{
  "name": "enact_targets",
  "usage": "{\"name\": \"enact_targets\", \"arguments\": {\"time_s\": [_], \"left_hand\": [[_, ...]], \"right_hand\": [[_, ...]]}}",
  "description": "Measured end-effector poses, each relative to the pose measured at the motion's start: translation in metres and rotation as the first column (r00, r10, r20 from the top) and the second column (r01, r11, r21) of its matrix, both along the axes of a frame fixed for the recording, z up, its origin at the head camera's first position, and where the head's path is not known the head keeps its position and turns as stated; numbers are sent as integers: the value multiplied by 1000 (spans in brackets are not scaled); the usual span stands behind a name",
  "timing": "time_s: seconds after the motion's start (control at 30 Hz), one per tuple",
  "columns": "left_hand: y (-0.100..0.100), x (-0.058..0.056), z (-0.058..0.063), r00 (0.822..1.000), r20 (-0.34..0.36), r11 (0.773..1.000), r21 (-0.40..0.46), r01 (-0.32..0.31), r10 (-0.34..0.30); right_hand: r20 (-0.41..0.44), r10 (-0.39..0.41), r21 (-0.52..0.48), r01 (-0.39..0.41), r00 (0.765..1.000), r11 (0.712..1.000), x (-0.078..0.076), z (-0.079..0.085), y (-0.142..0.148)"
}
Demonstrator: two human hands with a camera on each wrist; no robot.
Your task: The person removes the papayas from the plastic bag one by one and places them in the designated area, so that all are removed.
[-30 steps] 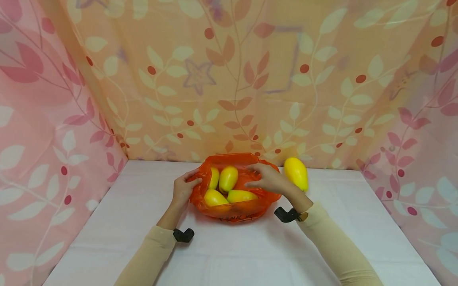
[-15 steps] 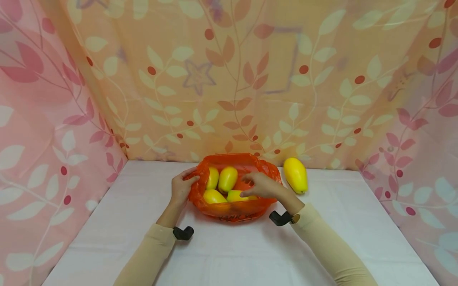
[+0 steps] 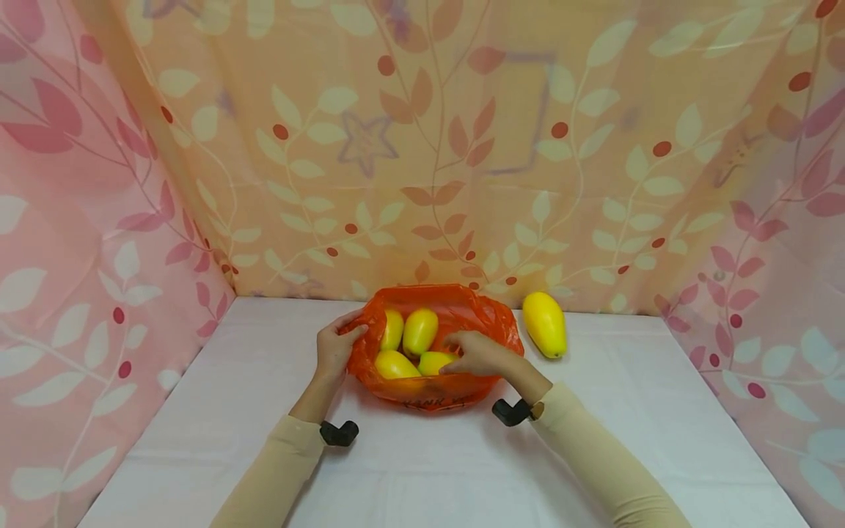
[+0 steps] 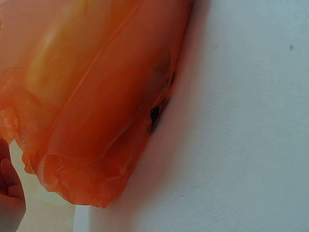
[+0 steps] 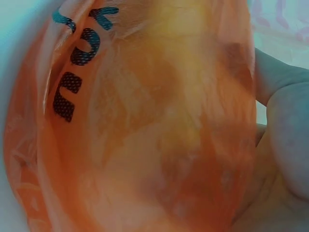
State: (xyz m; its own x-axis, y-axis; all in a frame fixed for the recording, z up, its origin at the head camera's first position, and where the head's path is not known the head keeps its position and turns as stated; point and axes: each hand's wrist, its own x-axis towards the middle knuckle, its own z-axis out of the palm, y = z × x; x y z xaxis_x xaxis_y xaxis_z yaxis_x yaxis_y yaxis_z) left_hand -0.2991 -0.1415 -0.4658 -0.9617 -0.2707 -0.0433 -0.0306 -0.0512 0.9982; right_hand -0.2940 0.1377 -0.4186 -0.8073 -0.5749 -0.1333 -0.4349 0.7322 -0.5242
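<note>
An orange plastic bag (image 3: 429, 392) lies with its mouth spread wide, several yellow mangoes inside. My left hand (image 3: 334, 350) pinches the bag's left rim. In the left wrist view, part of that hand (image 4: 10, 193) shows beside the crumpled bag (image 4: 106, 111). Inside the bag, my right hand (image 3: 487, 355) curls its fingers and thumb round the front right mango (image 3: 432, 363), covering its right end. Through the film in the right wrist view, a blurred yellow shape shows behind the printed bag (image 5: 116, 130), with the hand (image 5: 289, 130) at the right. Another mango (image 3: 420, 332) sits at the back.
One more mango (image 3: 545, 325) lies outside, to the right of the bag near the table's back edge. A white cloth covers the table (image 3: 409, 469). Patterned curtains (image 3: 436, 147) rise behind it and at both sides.
My right hand has moved down and left, from above the bag's right side onto the front right mango. The left hand stays at the rim, with only a slight shift.
</note>
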Motion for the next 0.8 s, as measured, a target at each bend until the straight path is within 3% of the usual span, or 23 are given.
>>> {"name": "enact_targets", "arguments": {"time_s": [0.8], "left_hand": [[1,2,-3,1000,5,1000,-21,21,-21]], "right_hand": [[27,-39,92,36,999,995,5,-4,-5]]}}
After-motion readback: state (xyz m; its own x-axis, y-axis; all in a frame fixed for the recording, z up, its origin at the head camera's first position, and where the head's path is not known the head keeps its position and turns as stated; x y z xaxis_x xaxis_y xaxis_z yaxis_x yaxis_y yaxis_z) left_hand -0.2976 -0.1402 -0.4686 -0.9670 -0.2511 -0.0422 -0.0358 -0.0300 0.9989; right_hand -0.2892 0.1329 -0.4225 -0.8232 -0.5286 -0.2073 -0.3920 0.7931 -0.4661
